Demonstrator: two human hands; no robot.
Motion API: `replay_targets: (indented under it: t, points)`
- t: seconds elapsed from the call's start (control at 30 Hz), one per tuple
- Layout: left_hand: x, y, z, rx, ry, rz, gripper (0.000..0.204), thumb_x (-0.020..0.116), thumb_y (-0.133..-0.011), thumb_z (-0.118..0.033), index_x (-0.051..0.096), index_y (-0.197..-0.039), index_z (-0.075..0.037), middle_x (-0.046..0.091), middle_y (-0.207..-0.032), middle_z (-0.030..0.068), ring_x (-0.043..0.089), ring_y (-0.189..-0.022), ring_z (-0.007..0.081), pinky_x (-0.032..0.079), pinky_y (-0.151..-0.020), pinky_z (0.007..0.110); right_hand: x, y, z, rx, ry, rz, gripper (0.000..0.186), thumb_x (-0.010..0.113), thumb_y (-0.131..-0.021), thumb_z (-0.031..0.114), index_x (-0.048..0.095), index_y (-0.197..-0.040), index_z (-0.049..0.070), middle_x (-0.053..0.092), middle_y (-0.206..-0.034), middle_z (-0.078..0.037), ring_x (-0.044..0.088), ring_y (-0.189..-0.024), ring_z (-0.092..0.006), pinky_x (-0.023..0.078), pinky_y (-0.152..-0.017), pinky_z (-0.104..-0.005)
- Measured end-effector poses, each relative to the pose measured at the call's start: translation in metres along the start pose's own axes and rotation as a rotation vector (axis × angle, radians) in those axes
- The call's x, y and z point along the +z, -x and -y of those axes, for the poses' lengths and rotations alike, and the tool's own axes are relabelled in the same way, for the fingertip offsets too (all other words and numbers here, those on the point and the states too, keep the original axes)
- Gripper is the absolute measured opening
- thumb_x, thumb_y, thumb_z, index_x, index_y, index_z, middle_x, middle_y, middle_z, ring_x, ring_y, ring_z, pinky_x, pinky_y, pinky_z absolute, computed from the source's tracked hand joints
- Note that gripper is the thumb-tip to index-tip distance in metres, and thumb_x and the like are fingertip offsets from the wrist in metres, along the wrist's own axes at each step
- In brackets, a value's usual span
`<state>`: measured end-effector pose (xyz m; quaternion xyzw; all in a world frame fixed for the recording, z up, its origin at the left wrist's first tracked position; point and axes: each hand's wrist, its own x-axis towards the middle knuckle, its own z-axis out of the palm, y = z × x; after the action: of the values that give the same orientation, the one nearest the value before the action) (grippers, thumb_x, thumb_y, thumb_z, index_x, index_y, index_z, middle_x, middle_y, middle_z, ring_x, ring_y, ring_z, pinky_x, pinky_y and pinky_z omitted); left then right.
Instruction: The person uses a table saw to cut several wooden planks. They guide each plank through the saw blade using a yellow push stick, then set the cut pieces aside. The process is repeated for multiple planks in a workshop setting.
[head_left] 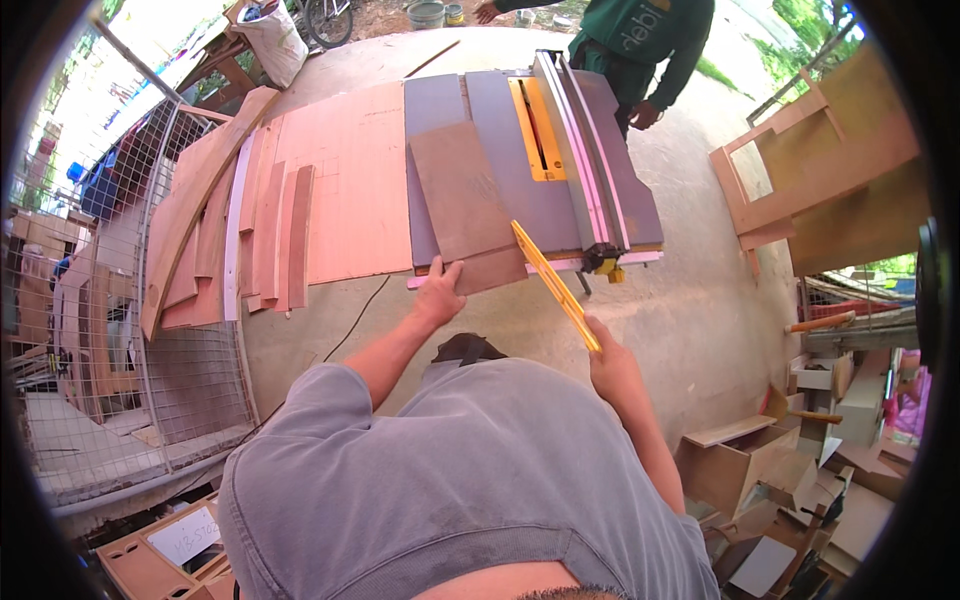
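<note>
A brown wooden board (pixel 455 185) lies at an angle on the grey table saw (pixel 485 110), left of its yellow blade insert (pixel 523 130). A shorter brown piece (pixel 497 272) shows at its near end. My left hand (pixel 440 295) grips the near left corner there, its fingers on top. My right hand (pixel 614 362) is closed around the near end of a long yellow push stick (pixel 553 283). The stick's far tip reaches the near right corner of the board. To the right of the insert runs the saw's long metal fence (pixel 580 160).
A pinkish wooden worktop (pixel 355 180) adjoins the saw's left side, with several wood strips (pixel 270 235) on it. Another person (pixel 640 50) stands beyond the saw's far right. A wire mesh fence (pixel 100 330) stands left, a cord (pixel 358 322) crosses the floor, and wooden offcuts (pixel 745 470) pile up right.
</note>
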<state>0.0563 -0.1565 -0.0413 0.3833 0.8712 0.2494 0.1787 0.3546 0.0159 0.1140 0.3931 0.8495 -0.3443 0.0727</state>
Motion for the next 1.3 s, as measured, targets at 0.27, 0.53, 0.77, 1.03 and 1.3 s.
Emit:
replay_targets:
  t: [0.27, 0.53, 0.77, 1.03, 1.3]
  points:
    - [0.062, 0.076, -0.059, 0.216, 0.049, 0.002, 0.073, 0.077, -0.075, -0.011, 0.054, -0.145, -0.006, 0.040, -0.149, 0.0347, 0.054, -0.127, 0.0515, 0.051, -0.104, 0.050, -0.005, 0.112, -0.058, 0.195, -0.100, -0.021, 0.067, 0.052, -0.093, 0.004, 0.043, -0.155, 0.030, 0.067, -0.093, -0.030, 0.066, -0.087, -0.0485, 0.051, -0.079, -0.0563]
    - [0.083, 0.093, -0.079, 0.276, 0.085, 0.129, 0.074, 0.079, -0.076, -0.012, 0.054, -0.144, -0.003, 0.040, -0.148, 0.0351, 0.051, -0.130, 0.0499, 0.049, -0.108, 0.049, -0.002, 0.167, -0.071, 0.333, -0.135, -0.056, 0.067, 0.051, -0.094, 0.006, 0.043, -0.155, 0.032, 0.067, -0.094, -0.030, 0.067, -0.088, -0.0462, 0.051, -0.080, -0.0555]
    - [0.104, 0.042, -0.090, 0.297, 0.074, 0.053, 0.074, 0.081, -0.074, -0.016, 0.057, -0.142, -0.004, 0.043, -0.146, 0.0330, 0.053, -0.129, 0.0483, 0.049, -0.107, 0.049, 0.001, 0.137, -0.072, 0.289, -0.064, -0.185, 0.066, 0.051, -0.095, 0.006, 0.042, -0.156, 0.031, 0.067, -0.094, -0.028, 0.066, -0.088, -0.0463, 0.051, -0.079, -0.0542]
    - [0.088, 0.019, -0.088, 0.273, -0.008, 0.086, 0.073, 0.082, -0.075, -0.022, 0.058, -0.143, -0.011, 0.044, -0.146, 0.0318, 0.056, -0.127, 0.0465, 0.050, -0.106, 0.048, -0.010, 0.192, -0.057, 0.370, -0.097, -0.109, 0.066, 0.052, -0.094, 0.003, 0.045, -0.154, 0.030, 0.065, -0.088, -0.028, 0.066, -0.083, -0.0436, 0.050, -0.077, -0.0517]
    - [0.074, 0.007, -0.090, 0.314, -0.071, 0.101, 0.073, 0.082, -0.075, -0.022, 0.058, -0.143, -0.012, 0.047, -0.141, 0.0311, 0.057, -0.127, 0.0443, 0.049, -0.108, 0.046, -0.006, 0.188, -0.056, 0.329, -0.076, -0.101, 0.066, 0.050, -0.095, 0.005, 0.044, -0.155, 0.031, 0.064, -0.085, -0.027, 0.066, -0.079, -0.0412, 0.049, -0.075, -0.0516]
